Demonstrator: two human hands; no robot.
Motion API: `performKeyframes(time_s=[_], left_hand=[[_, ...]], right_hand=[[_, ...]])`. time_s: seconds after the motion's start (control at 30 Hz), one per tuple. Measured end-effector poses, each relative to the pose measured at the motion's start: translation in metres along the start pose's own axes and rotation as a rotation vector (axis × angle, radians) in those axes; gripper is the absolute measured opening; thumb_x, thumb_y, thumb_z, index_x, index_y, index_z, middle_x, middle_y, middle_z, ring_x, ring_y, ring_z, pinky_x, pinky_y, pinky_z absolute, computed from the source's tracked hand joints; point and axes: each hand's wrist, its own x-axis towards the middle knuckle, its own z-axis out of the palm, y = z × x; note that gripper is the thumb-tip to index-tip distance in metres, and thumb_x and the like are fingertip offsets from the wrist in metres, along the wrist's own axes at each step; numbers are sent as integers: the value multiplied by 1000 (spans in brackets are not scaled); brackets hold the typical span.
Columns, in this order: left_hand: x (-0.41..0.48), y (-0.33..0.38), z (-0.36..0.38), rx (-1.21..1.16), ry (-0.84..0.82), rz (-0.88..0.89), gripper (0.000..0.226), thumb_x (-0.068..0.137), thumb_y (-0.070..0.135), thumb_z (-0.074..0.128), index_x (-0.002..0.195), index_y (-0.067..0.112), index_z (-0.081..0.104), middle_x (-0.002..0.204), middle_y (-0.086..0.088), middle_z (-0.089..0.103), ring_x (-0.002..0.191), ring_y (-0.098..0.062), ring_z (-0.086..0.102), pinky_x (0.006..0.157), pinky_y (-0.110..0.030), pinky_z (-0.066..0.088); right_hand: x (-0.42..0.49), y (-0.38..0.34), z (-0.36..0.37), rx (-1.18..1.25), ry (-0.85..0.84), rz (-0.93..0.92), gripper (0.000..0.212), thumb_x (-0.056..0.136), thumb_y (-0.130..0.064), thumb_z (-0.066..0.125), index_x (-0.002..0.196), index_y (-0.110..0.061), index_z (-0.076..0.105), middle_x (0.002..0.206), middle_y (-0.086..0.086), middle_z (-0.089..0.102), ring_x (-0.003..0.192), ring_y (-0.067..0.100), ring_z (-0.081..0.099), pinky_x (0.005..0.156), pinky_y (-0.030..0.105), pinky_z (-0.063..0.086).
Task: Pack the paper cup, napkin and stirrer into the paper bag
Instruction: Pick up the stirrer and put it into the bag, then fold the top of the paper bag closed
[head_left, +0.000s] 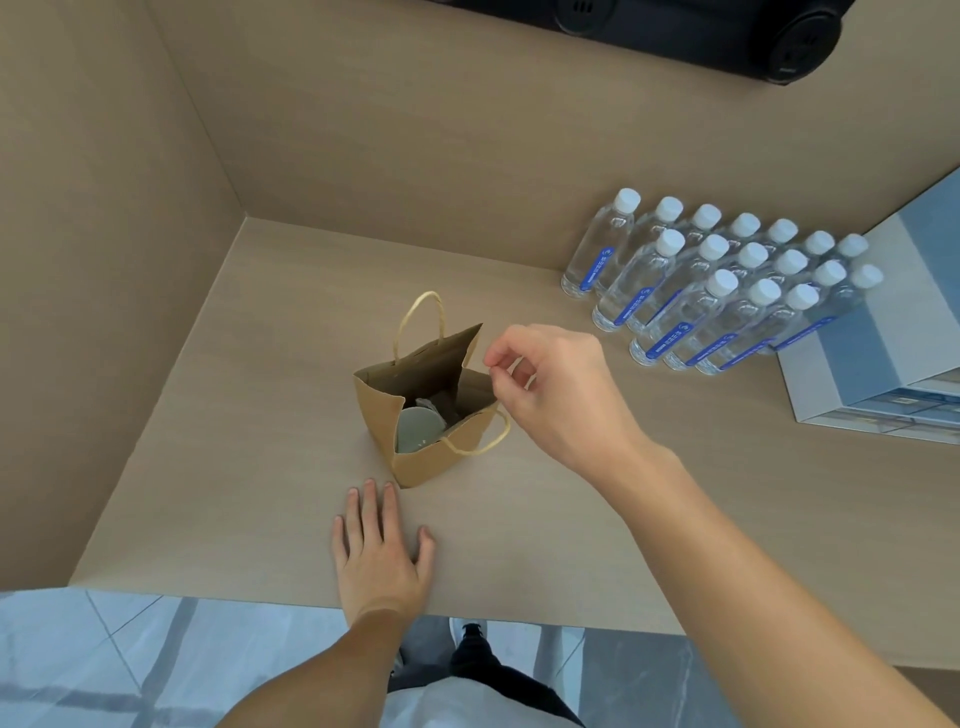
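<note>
A small brown paper bag (415, 462) stands open and upright in the middle of the table, one twine handle up at the back and one hanging over the front right. Inside it I see the round pale top of the paper cup (415, 428) and a bit of something white (427, 402) behind it, perhaps the napkin. The stirrer is not clearly visible. My right hand (550, 389) hovers at the bag's right rim, thumb and forefinger pinched together; whether they grip anything is unclear. My left hand (382, 551) lies flat on the table just in front of the bag, fingers spread, holding nothing.
Several water bottles (727, 291) with white caps stand in rows at the back right. Beside them lies a blue-grey box (872, 364). Beige walls close off the table at the left and back. The table's front edge (519, 618) is near my body.
</note>
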Motion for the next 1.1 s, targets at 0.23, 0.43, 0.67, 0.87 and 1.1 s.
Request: performKeyframes(time_s=[0.23,0.43,0.67,0.87,1.1], left_hand=[[-1,1,-5,-38,-5,-1,73,90,55,33,152,16,31,161,-10,31,151,-30,21,122,-47,12],[10,9,-58,-650,-22,-206,68,86,35,61,146,15,36,149,-6,43,138,-26,39,117,-45,31],[20,25,-151,-868,138,-35,47,80,19,73,121,29,52,116,11,56,106,-10,54,92,-31,47],[35,28,-171,-852,70,70,34,79,11,65,101,37,67,103,8,72,98,-16,65,90,-39,55],[49,18,-184,-698,190,204,19,82,0,69,89,15,79,133,10,53,120,-9,51,94,-9,38]], right_hand=[[-13,16,-10,88,51,175,14,81,-6,62,87,-16,70,81,-7,68,67,14,62,64,19,50],[-24,51,15,108,-141,296,32,74,-2,61,101,-18,67,99,-4,69,82,18,66,73,21,50],[-19,45,53,240,-243,254,24,75,-7,68,95,-16,59,94,-2,64,95,19,62,78,31,50],[-11,47,66,424,-298,252,23,83,-11,66,97,-29,66,91,-3,70,88,17,61,74,23,46],[-10,62,57,397,-145,212,10,77,-12,80,75,-20,73,113,-1,52,86,18,53,78,29,47]])
